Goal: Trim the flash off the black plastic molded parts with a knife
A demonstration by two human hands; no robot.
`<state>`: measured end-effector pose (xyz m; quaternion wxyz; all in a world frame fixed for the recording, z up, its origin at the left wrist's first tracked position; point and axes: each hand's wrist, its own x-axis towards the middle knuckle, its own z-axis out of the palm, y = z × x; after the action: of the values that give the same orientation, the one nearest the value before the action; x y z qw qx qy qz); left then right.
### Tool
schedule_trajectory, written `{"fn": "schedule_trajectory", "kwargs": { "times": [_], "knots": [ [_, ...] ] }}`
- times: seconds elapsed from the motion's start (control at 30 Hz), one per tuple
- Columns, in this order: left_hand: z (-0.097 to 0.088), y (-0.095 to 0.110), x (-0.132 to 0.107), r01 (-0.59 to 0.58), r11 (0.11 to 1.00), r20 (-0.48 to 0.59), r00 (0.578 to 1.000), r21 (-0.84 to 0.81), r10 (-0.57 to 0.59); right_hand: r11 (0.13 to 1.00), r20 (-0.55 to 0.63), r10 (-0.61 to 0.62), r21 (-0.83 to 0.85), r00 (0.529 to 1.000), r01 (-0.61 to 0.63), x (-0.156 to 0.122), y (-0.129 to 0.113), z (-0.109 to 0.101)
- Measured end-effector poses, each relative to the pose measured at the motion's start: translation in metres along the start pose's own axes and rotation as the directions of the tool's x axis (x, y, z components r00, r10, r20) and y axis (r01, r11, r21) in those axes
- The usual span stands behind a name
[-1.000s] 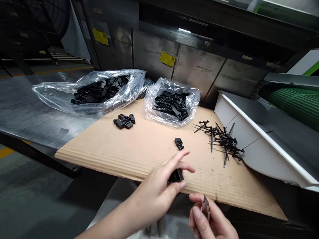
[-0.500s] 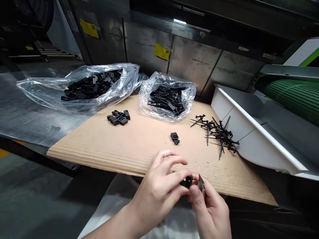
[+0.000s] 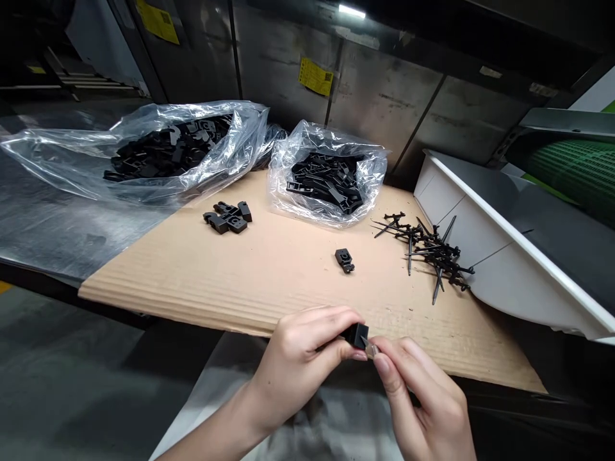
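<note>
Your left hand (image 3: 302,349) pinches a black block (image 3: 358,335) between thumb and fingers, the block poking out toward your right hand (image 3: 427,390). That hand's thumb and forefinger close on a small thin piece (image 3: 371,349), its tip at the block's end. Beyond, on cardboard (image 3: 269,275), lies a loose black part (image 3: 344,260).

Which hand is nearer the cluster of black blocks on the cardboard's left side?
Left. The left hand is nearer the camera than the black blocks and to their right; the right hand is farther to the right.
</note>
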<state>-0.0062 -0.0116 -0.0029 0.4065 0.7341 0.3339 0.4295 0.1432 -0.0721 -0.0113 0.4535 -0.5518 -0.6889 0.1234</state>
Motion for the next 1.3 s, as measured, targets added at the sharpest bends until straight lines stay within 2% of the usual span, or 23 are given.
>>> {"fn": "schedule_trajectory", "kwargs": {
  "times": [0.07,0.17,0.23,0.37,0.47,0.73,1.0,1.07,1.17,1.23,1.3],
  "knots": [
    [0.0,0.0,-0.001,-0.017,1.0,-0.001,1.0,-0.004,0.017,0.998,-0.015,0.001,-0.063,1.0,-0.002,0.002,0.004,-0.003],
    [0.0,0.001,0.0,-0.003,0.999,-0.001,1.0,-0.041,0.002,0.981,-0.13,0.019,-0.191,0.991,-0.044,0.003,0.012,-0.01],
    [-0.001,0.002,0.002,0.018,0.998,-0.018,1.0,-0.063,-0.019,0.978,-0.175,0.053,-0.188,0.983,-0.086,0.002,0.015,-0.014],
    [-0.003,0.002,0.003,0.039,0.998,-0.022,0.999,-0.058,-0.04,0.985,-0.092,0.172,0.002,0.981,-0.173,-0.003,0.007,-0.013],
    [-0.004,0.001,0.002,0.005,1.0,-0.016,1.0,-0.024,-0.005,0.969,-0.046,0.241,0.067,0.969,-0.238,0.0,-0.002,-0.006],
    [-0.002,-0.002,-0.001,-0.06,0.997,0.021,0.998,0.047,0.059,0.994,0.009,0.11,-0.017,0.994,-0.11,0.015,-0.005,0.0],
    [0.0,-0.002,-0.001,-0.044,0.998,0.027,0.999,0.044,0.043,0.993,0.077,0.108,-0.047,0.991,-0.105,0.015,0.0,-0.003],
    [0.001,-0.001,0.0,-0.032,0.999,0.005,0.999,0.041,0.032,0.996,0.149,0.075,-0.05,0.986,-0.068,0.015,-0.002,-0.004],
    [0.001,-0.002,0.001,-0.002,1.0,-0.005,1.0,0.024,0.003,0.998,0.269,0.032,0.045,0.963,-0.046,0.009,-0.006,-0.009],
    [0.001,-0.002,0.002,0.012,1.0,0.014,1.0,0.005,-0.012,0.983,0.234,0.088,0.135,0.968,-0.122,0.005,-0.008,-0.014],
    [0.0,-0.002,0.002,0.005,1.0,0.027,1.0,0.01,-0.005,0.951,0.144,0.207,0.204,0.968,-0.234,0.004,-0.007,-0.019]
  ]
}}
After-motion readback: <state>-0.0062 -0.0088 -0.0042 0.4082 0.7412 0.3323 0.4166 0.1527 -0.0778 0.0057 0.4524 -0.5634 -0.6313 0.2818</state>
